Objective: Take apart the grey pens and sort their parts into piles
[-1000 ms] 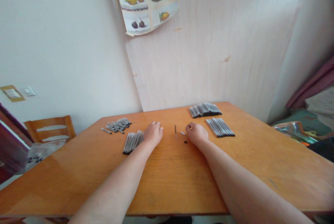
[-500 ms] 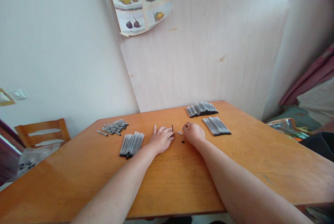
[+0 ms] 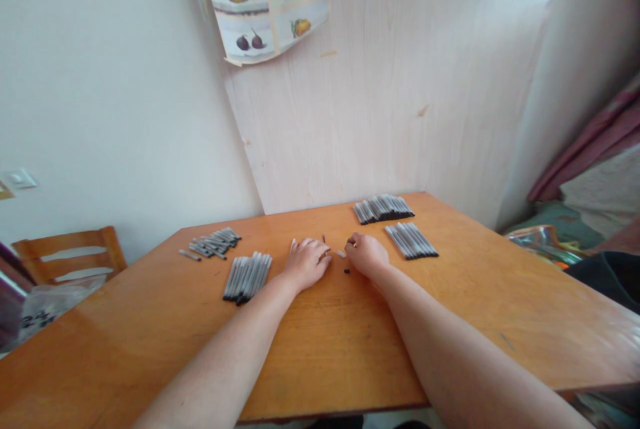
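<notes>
My left hand [image 3: 307,264] rests on the table with its fingers bent in towards the thumb; what they hold is hidden. A whitish stick end [image 3: 293,242] shows just beyond its knuckles, and a thin dark piece [image 3: 323,239] beyond its fingertips. My right hand [image 3: 367,255] is closed beside it, its fingers pinched together over something too small to make out. Between the hands lie a small whitish piece [image 3: 341,254] and a short black cap [image 3: 347,271]. Left of my left hand is a row of clear pens with black ends [image 3: 248,277].
A loose heap of pens [image 3: 215,242] lies at the far left of the wooden table [image 3: 320,362]. At the back right are a thick pile of pens [image 3: 384,208] and a flat row of pens [image 3: 411,241]. A wooden chair [image 3: 65,246] stands at the left.
My left hand's fingers have drawn in and bent more. My right hand stays closed in nearly the same place. The whole view has shifted slightly.
</notes>
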{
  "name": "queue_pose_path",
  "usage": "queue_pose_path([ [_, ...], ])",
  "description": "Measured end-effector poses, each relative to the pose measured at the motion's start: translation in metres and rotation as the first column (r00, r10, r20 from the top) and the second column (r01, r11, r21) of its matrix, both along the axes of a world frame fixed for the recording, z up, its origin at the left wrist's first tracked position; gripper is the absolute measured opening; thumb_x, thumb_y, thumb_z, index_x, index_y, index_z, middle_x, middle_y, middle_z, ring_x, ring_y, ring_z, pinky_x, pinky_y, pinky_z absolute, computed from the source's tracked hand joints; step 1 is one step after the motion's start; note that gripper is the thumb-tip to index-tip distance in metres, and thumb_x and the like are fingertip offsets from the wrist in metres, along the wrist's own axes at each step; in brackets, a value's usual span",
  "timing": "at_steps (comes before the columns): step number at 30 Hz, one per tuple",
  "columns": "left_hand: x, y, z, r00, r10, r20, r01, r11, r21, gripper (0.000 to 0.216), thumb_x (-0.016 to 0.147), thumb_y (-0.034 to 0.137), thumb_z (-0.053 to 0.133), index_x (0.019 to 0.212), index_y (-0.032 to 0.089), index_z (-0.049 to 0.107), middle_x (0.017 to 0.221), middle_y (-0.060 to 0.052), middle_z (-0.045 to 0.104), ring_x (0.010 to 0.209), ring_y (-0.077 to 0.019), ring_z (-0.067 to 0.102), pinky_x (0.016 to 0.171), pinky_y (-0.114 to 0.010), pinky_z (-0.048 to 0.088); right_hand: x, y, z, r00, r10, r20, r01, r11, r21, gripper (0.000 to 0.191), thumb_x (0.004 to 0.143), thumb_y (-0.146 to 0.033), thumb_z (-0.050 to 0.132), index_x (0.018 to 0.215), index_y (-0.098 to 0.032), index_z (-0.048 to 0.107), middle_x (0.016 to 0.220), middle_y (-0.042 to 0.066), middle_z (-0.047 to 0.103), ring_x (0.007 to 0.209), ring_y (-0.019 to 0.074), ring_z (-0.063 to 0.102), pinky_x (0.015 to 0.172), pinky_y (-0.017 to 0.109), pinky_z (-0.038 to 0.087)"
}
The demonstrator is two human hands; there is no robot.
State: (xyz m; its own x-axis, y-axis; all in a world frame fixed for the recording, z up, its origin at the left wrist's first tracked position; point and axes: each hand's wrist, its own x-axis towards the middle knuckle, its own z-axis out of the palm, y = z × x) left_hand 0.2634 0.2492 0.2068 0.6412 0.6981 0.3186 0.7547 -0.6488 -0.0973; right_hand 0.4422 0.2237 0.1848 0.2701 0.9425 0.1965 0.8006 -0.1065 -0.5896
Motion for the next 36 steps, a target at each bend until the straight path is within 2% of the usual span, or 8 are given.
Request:
queue_pose_path([
  [4, 0.014, -0.020, -0.004, 0.991, -0.134, 0.027, 0.135, 0.990, -0.036, 0.028, 0.088, 0.039, 0.046, 0.101, 0.025, 0.066, 0.097, -0.007, 0.065, 0.099, -0.0220, 0.054, 0.090, -0.039, 0.041, 0.000, 0.001, -0.003, 0.996, 0.082, 0.018, -0.081, 0.997, -0.011, 0.031, 0.082, -0.039, 0.048, 0.101, -0.025, 0.067, 0.101, 0.008, 0.069, 0.096, 0.0230, 0.062, 0.075, 0.030, 0.044],
  [7, 0.022, -0.030, -0.010, 0.982, -0.186, 0.028, 0.187, 0.981, -0.055, 0.024, 0.085, 0.037, 0.051, 0.098, 0.025, 0.067, 0.100, -0.006, 0.064, 0.097, -0.0216, 0.055, 0.088, -0.038, 0.042, 0.001, 0.000, -0.005, 0.992, 0.120, 0.047, -0.119, 0.993, -0.012, 0.034, 0.082, -0.044, 0.050, 0.104, -0.026, 0.068, 0.105, 0.008, 0.068, 0.098, 0.0232, 0.061, 0.078, 0.031, 0.044],
  [11, 0.022, -0.033, -0.014, 0.971, -0.234, 0.044, 0.236, 0.970, -0.053, 0.021, 0.086, 0.030, 0.051, 0.097, 0.025, 0.068, 0.106, -0.005, 0.063, 0.098, -0.0199, 0.055, 0.089, -0.036, 0.042, 0.001, 0.000, -0.006, 0.985, 0.157, 0.069, -0.156, 0.988, -0.017, 0.033, 0.081, -0.047, 0.051, 0.099, -0.026, 0.070, 0.101, 0.007, 0.069, 0.096, 0.0229, 0.062, 0.076, 0.031, 0.044],
  [15, 0.015, -0.038, -0.014, 0.962, -0.271, 0.031, 0.272, 0.961, -0.051, 0.021, 0.086, 0.026, 0.050, 0.095, 0.023, 0.069, 0.095, -0.006, 0.063, 0.093, -0.0188, 0.055, 0.086, -0.034, 0.043, 0.000, 0.000, -0.004, 0.986, 0.147, 0.075, -0.142, 0.988, -0.065, 0.030, 0.077, -0.042, 0.056, 0.095, -0.023, 0.071, 0.097, 0.008, 0.070, 0.091, 0.0225, 0.063, 0.071, 0.028, 0.043],
  [18, 0.006, -0.047, -0.012, 0.967, -0.253, 0.027, 0.254, 0.966, -0.056, 0.020, 0.086, 0.027, 0.051, 0.092, 0.022, 0.069, 0.089, -0.006, 0.062, 0.090, -0.0186, 0.055, 0.083, -0.032, 0.044, 0.001, -0.001, -0.002, 0.976, 0.203, 0.085, -0.194, 0.976, -0.100, 0.028, 0.073, -0.037, 0.059, 0.091, -0.019, 0.072, 0.093, 0.009, 0.070, 0.087, 0.0214, 0.063, 0.067, 0.025, 0.042],
  [22, -0.009, -0.062, -0.011, 0.982, -0.186, 0.047, 0.189, 0.978, -0.093, 0.021, 0.086, 0.032, 0.051, 0.091, 0.022, 0.069, 0.086, -0.006, 0.060, 0.089, -0.0193, 0.055, 0.080, -0.032, 0.044, 0.003, -0.007, 0.004, 0.921, 0.384, 0.070, -0.368, 0.915, -0.166, 0.020, 0.069, -0.026, 0.060, 0.080, -0.015, 0.073, 0.079, 0.006, 0.070, 0.073, 0.0169, 0.062, 0.059, 0.021, 0.039],
  [27, -0.024, -0.080, -0.009, 0.987, -0.144, 0.077, 0.152, 0.981, -0.122, 0.022, 0.086, 0.033, 0.051, 0.090, 0.023, 0.070, 0.087, -0.006, 0.060, 0.089, -0.0194, 0.056, 0.079, -0.032, 0.044, 0.006, -0.019, 0.012, 0.803, 0.596, 0.019, -0.577, 0.785, -0.225, 0.019, 0.065, -0.019, 0.056, 0.075, -0.014, 0.072, 0.066, 0.002, 0.066, 0.060, 0.0122, 0.055, 0.051, 0.019, 0.034],
  [36, -0.038, -0.094, -0.017, 0.983, -0.089, 0.162, 0.108, 0.988, -0.111, 0.026, 0.086, 0.036, 0.051, 0.102, 0.022, 0.067, 0.095, -0.007, 0.063, 0.094, -0.0200, 0.056, 0.083, -0.033, 0.043, 0.011, -0.020, 0.007, 0.754, 0.646, -0.117, -0.655, 0.730, -0.195, 0.022, 0.067, -0.021, 0.054, 0.080, -0.014, 0.070, 0.066, 0.001, 0.064, 0.058, 0.0110, 0.052, 0.051, 0.019, 0.034],
])
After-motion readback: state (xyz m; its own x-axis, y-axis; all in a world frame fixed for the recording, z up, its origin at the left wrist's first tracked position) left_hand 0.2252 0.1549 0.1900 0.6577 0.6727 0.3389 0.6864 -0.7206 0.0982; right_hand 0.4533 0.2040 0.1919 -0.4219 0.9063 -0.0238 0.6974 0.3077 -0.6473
